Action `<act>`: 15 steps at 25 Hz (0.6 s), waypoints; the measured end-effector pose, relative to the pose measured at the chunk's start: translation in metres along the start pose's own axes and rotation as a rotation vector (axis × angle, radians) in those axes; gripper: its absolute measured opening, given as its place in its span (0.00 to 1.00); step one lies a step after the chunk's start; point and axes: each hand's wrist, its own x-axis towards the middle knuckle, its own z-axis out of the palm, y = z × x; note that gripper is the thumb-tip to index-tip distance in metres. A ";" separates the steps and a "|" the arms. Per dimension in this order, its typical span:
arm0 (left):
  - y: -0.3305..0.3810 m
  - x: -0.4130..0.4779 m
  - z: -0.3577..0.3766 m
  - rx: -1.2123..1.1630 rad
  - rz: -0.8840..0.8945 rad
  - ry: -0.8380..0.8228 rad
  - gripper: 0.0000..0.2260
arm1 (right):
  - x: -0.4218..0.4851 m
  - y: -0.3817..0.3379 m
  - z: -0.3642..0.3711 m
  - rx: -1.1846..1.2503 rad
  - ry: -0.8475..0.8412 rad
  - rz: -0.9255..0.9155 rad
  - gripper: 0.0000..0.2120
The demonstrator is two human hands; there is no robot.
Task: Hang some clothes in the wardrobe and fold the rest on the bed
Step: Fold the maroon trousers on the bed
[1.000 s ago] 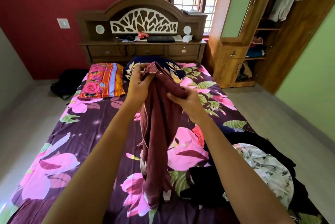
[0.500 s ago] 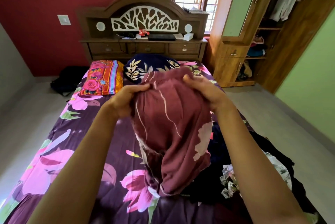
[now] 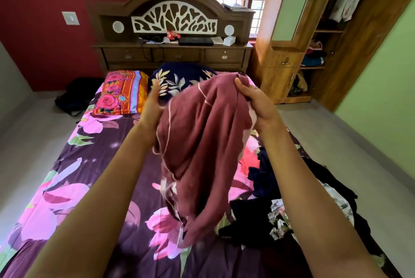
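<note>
At the far left, a bare stretch of the flowered bed (image 3: 74, 172) is seen under the outstretched left arm, with an orange pillow (image 3: 121, 93) set at its head. The left hand (image 3: 153, 102) is raised against the left edge of a maroon garment (image 3: 202, 154). Its fingers are blurred, and whether the cloth is gripped there cannot be told. The garment is hung between the two hands, its long axis running down and back toward the person, with its lower end gathered close to the sheet. Its upper right corner is clasped by the right hand (image 3: 258, 107), with the thumb laid over the cloth. Further right, a heap of dark clothes (image 3: 280, 210) is left on the bed. The open wardrobe (image 3: 325, 53) is seen beyond it, nearer the right hand. Folding is judged to call for a lowering onto the free sheet at left, and hanging for a turn to the right.
</note>
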 end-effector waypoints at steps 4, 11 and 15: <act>-0.011 -0.023 -0.017 0.536 -0.120 -0.156 0.31 | 0.003 -0.005 -0.016 -0.065 0.091 0.119 0.07; -0.005 0.002 -0.028 -0.032 -0.004 -0.007 0.32 | -0.017 0.047 -0.040 -0.223 0.046 0.378 0.26; -0.032 -0.002 -0.046 -0.178 -0.064 -0.296 0.37 | -0.021 0.052 -0.054 -0.055 0.131 0.271 0.30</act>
